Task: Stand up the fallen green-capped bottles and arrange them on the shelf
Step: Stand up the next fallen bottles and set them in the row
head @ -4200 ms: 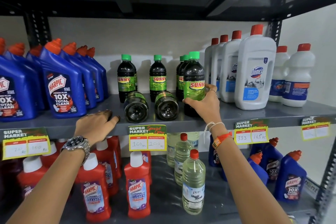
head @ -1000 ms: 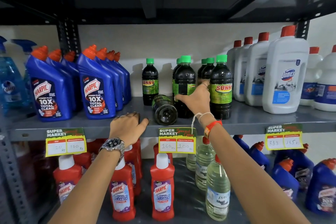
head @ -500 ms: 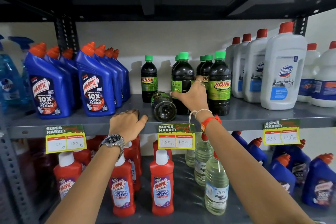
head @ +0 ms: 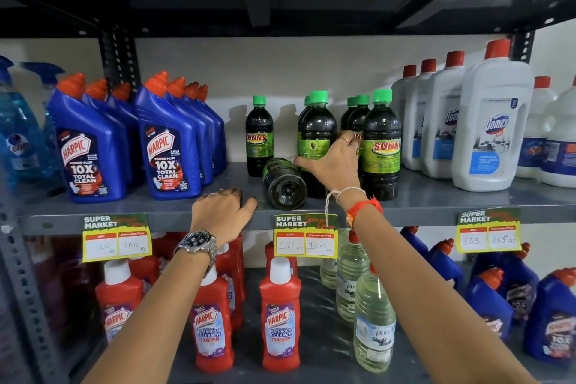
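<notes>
One dark green-capped Sunny bottle (head: 283, 184) lies on its side on the grey middle shelf (head: 436, 196), base towards me. Left of it at the back stands a single upright bottle (head: 259, 137). My right hand (head: 335, 162) wraps the lower body of an upright front bottle (head: 317, 131), thumb reaching left over the fallen one. Another upright bottle (head: 381, 146) stands just right of my hand, with more green caps (head: 358, 101) behind. My left hand (head: 223, 207) rests palm down on the shelf's front edge, holding nothing.
Blue Harpic bottles (head: 168, 150) fill the shelf's left side and white Domex bottles (head: 492, 134) its right. Price tags (head: 305, 237) hang from the shelf edge. Red Harpic bottles (head: 280, 321) and clear bottles (head: 374, 330) stand on the shelf below.
Two bottles lay fallen 4.2 s ago; now only one does. My right hand went from the right front bottle to an upright one beside the fallen bottle. My left hand stays on the edge.
</notes>
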